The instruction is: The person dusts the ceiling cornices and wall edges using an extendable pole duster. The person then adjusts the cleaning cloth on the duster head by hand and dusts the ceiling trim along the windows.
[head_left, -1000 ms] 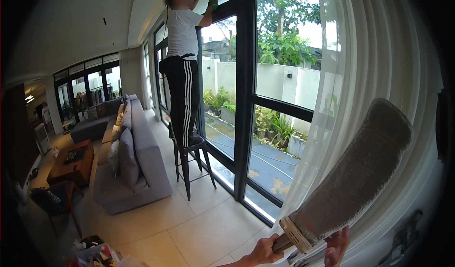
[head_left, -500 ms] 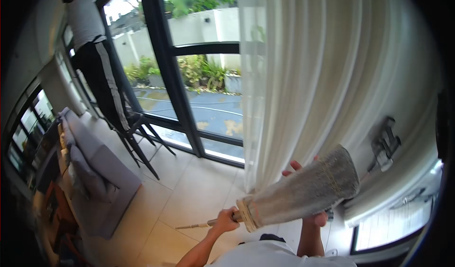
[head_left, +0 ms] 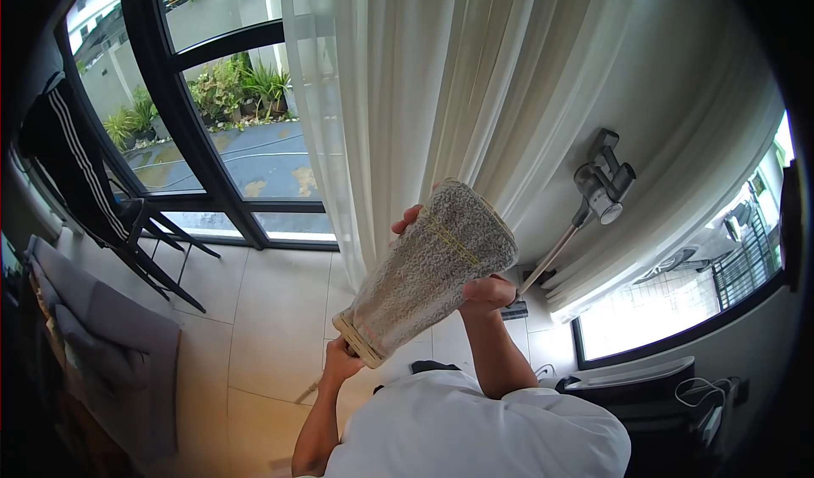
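OK, flat mop (head_left: pixel 424 266) up front & centre, held in mid-air over the tiled floor (head_left: pixel 271 334), tilted, far end up to the R. Pad's grey & shaggy w/ a yellow stitch line across it nr the top; cream clamp (head_left: pixel 358 340) at the lower L end.

L hand (head_left: pixel 342 362): wrapped round the handle right by the clamp, partly hidden behind it. Pole (head_left: pixel 308 391) runs on down to the L, past the forearm. R hand (head_left: pixel 488 293): gripping the pad nr its far end, thumb on the R edge, fingertips (head_left: pixel 407 218) showing past the L edge.

White shirt (head_left: pixel 475 431) directly below. Behind the mop, long pale curtain (head_left: pixel 407 79); cordless stick vac (head_left: pixel 600 191) stands upright nr it, to the R.

Over L: black-framed window (head_left: pixel 157 96) w/ plants (head_left: pixel 222 92) outside, another person's striped black trousers (head_left: pixel 76 151) at a dark metal stool (head_left: pixel 157 270), grey sofa (head_left: pixel 127 351) below. Lower R: white cable (head_left: pixel 699 385) nr dark furniture (head_left: pixel 619 402).
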Demonstrator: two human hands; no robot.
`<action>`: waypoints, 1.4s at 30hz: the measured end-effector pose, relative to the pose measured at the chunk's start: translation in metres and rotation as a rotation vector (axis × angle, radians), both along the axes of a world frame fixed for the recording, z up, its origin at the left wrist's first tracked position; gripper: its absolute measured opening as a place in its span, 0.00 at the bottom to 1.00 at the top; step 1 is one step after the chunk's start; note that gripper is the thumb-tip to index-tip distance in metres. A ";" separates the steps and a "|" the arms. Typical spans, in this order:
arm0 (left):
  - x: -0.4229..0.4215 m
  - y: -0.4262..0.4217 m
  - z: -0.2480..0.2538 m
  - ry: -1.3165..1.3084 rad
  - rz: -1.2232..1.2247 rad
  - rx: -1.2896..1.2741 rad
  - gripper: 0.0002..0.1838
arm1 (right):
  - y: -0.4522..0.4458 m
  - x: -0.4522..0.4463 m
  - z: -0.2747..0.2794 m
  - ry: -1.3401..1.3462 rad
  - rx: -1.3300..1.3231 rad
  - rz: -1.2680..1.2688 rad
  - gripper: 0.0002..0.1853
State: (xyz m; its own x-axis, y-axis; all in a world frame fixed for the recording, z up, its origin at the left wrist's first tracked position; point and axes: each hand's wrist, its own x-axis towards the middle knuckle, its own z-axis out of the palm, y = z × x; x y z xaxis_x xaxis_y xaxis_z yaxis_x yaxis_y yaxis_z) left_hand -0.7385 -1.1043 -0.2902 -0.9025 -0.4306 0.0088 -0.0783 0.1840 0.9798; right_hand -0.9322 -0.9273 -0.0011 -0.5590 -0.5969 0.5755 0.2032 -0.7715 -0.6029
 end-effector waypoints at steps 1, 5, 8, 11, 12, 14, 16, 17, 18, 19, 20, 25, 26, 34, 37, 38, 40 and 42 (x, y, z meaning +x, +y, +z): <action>-0.005 0.003 0.001 -0.003 0.013 0.006 0.26 | 0.000 -0.004 0.003 0.054 0.019 -0.029 0.59; -0.013 0.004 -0.020 -0.055 0.069 -0.135 0.25 | -0.011 -0.006 0.000 0.134 -0.029 -0.078 0.58; -0.016 0.002 -0.017 -0.209 0.079 -0.260 0.31 | -0.011 -0.004 0.004 0.038 0.163 -0.147 0.58; 0.002 0.003 0.017 -0.343 0.056 -0.290 0.40 | -0.010 -0.012 0.000 0.010 0.074 -0.066 0.57; 0.008 0.006 0.038 -0.331 0.045 -0.332 0.46 | -0.009 -0.015 -0.001 0.007 0.054 -0.040 0.57; 0.018 0.014 0.088 -0.084 0.168 -0.094 0.52 | -0.008 -0.014 -0.002 -0.064 0.076 -0.120 0.59; 0.012 0.030 0.144 0.147 0.252 -0.173 0.54 | -0.008 -0.018 -0.005 -0.065 0.072 -0.101 0.59; 0.002 0.040 0.168 0.142 0.268 -0.170 0.54 | -0.009 -0.020 -0.007 -0.065 0.055 -0.092 0.59; -0.012 0.053 0.189 0.177 0.232 -0.297 0.54 | -0.011 -0.021 -0.008 -0.070 0.058 -0.077 0.59; -0.023 0.063 0.199 0.213 0.190 -0.428 0.54 | -0.012 -0.021 -0.006 -0.044 0.041 -0.038 0.60; -0.033 0.069 0.193 0.212 0.196 -0.434 0.54 | -0.013 -0.022 -0.005 -0.013 0.022 -0.003 0.60; -0.063 0.085 0.163 0.148 0.441 -0.772 0.52 | -0.004 -0.034 -0.011 0.009 0.015 0.099 0.62; -0.064 0.088 0.162 0.135 0.487 -0.801 0.51 | -0.004 -0.036 -0.012 0.003 0.016 0.150 0.63; -0.061 0.087 0.312 0.378 0.186 -0.731 0.64 | 0.004 -0.018 -0.004 -0.076 -0.005 0.158 0.63; -0.094 0.105 0.350 0.556 0.072 -0.869 0.36 | 0.016 0.002 -0.006 -0.221 0.066 0.121 0.62; -0.103 0.109 0.342 0.649 0.189 -0.902 0.29 | 0.015 0.002 -0.007 -0.216 0.070 0.120 0.61; -0.108 0.109 0.337 0.715 0.266 -0.896 0.20 | 0.013 0.000 -0.009 -0.199 0.071 0.114 0.58; -0.111 0.107 0.314 0.764 0.328 -0.888 0.17 | 0.009 -0.003 -0.010 -0.184 0.065 0.115 0.56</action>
